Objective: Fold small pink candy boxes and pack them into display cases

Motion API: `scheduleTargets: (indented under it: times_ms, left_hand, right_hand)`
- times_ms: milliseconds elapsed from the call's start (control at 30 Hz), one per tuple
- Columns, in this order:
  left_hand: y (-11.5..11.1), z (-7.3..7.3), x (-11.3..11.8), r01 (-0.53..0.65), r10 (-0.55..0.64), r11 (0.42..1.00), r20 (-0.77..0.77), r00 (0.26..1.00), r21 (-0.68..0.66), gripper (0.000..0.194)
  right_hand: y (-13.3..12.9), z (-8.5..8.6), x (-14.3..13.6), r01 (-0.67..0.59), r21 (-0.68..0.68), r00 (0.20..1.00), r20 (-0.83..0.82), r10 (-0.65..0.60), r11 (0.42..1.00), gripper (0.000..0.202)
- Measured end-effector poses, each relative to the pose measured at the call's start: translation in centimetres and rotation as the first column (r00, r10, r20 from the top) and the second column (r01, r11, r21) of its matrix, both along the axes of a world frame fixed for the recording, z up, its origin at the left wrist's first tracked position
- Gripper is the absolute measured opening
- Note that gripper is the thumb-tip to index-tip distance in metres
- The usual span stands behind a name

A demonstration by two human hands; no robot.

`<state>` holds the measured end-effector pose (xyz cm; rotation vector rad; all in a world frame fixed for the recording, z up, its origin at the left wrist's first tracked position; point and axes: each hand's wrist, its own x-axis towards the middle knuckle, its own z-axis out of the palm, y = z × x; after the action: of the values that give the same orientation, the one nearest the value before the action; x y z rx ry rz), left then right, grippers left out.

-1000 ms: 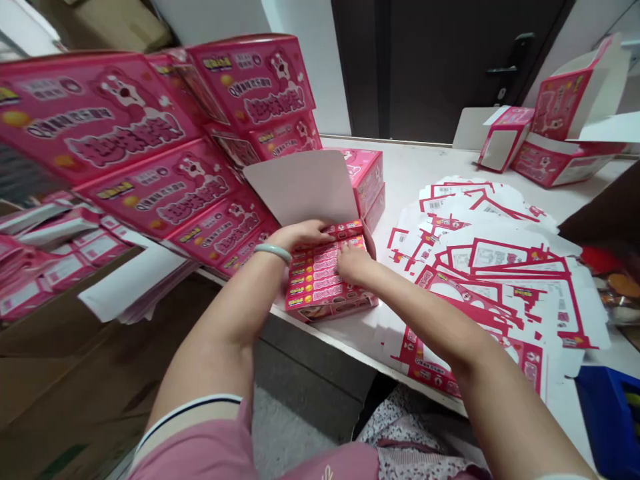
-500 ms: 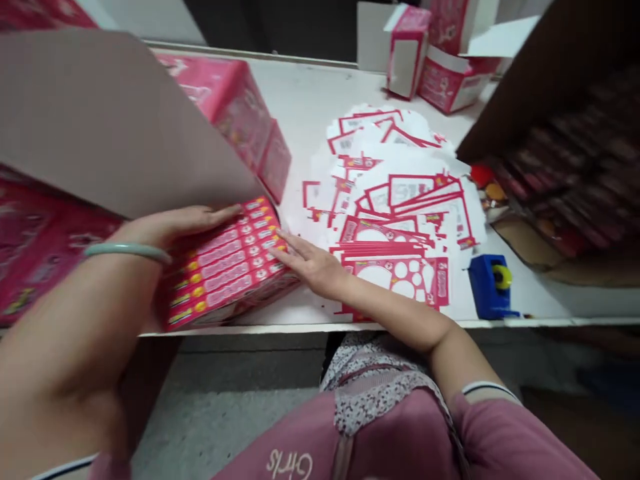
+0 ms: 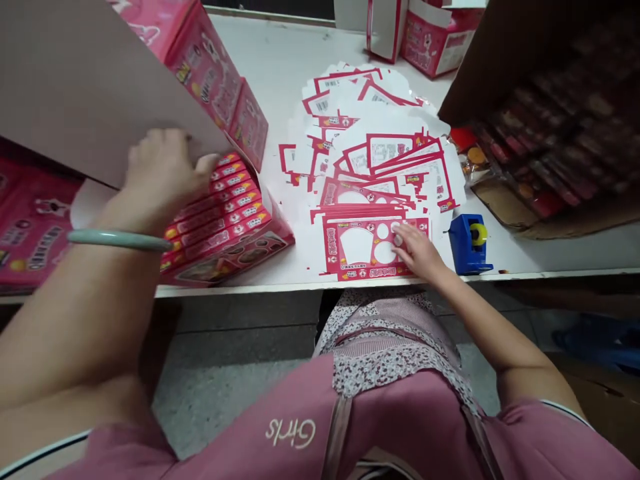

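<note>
My left hand point(image 3: 163, 167), with a pale green bangle at the wrist, is over a row of thin pink boxes point(image 3: 225, 213) packed side by side in a display carton. Its thumb stands apart from the bent fingers, near the carton's raised white flap point(image 3: 115, 87), and I see nothing held in it. My right hand point(image 3: 420, 252) rests its fingertips on the right part of a flat pink printed card point(image 3: 357, 260) with white round shapes. Its fingers are slightly spread, with nothing gripped. That card lies at the front of a spread pile of flat cards point(image 3: 390, 150).
A blue tape dispenser point(image 3: 469, 247) with yellow tape stands right of the cards. Further right is a dark open carton point(image 3: 540, 153) of small packs. Pink boxes point(image 3: 215, 73) stand behind my left hand, with pink cartons point(image 3: 433, 40) at the back. The table edge point(image 3: 300, 288) runs along the front.
My right hand has left the packed boxes and moved right onto the printed card. My left hand has lifted and bent its fingers. The view has tilted down.
</note>
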<state>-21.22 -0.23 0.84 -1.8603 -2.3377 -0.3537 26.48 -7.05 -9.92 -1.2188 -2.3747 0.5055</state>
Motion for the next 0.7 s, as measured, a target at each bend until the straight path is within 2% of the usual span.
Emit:
scheduleTargets:
  times_ms: [33, 100, 167, 233, 367, 533, 600, 700]
  left_hand:
    - [-1.0, 0.7, 2.6, 0.083, -0.082, 0.993, -0.014, 0.997, 0.08, 0.064]
    - [-3.0, 1.3, 7.5, 0.282, -0.288, 0.948, 0.024, 0.957, 0.151, 0.054]
    - [-4.8, 1.0, 11.3, 0.434, -0.454, 0.886, 0.126, 0.882, 0.161, 0.044]
    - [-6.3, 0.1, 13.6, 0.517, -0.54, 0.841, 0.225, 0.811, 0.158, 0.035]
    - [-7.8, -1.8, 14.9, 0.548, -0.559, 0.823, 0.376, 0.739, 0.147, 0.032]
    - [-7.1, -3.3, 15.9, 0.63, -0.575, 0.772, 0.519, 0.632, 0.088, 0.039]
    - [-6.6, -3.2, 16.4, 0.614, -0.57, 0.779, 0.55, 0.61, 0.126, 0.04]
    - [-5.8, -1.5, 16.6, 0.497, -0.506, 0.844, 0.609, 0.611, 0.203, 0.039]
  right_hand:
    - [0.9, 0.1, 0.2, 0.022, 0.002, 0.997, 0.07, -0.022, 1.0, 0.056]
    - [2.2, 0.7, -0.2, 0.057, 0.002, 0.978, 0.2, -0.056, 0.998, 0.068]
    - [3.0, 1.3, -1.1, 0.077, 0.005, 0.952, 0.296, -0.075, 0.997, 0.069]
    - [3.3, 1.8, -1.9, 0.07, 0.013, 0.93, 0.361, -0.07, 0.997, 0.062]
    - [3.9, 2.8, -2.4, 0.046, 0.034, 0.908, 0.416, -0.056, 0.998, 0.05]
    - [5.4, 4.3, -2.8, 0.027, -0.016, 0.902, 0.431, -0.018, 1.0, 0.026]
    - [5.4, 5.4, -2.3, 0.012, -0.052, 0.913, 0.408, 0.01, 0.999, 0.015]
    - [4.2, 8.5, -0.5, -0.03, -0.036, 0.952, 0.303, 0.04, 0.999, 0.012]
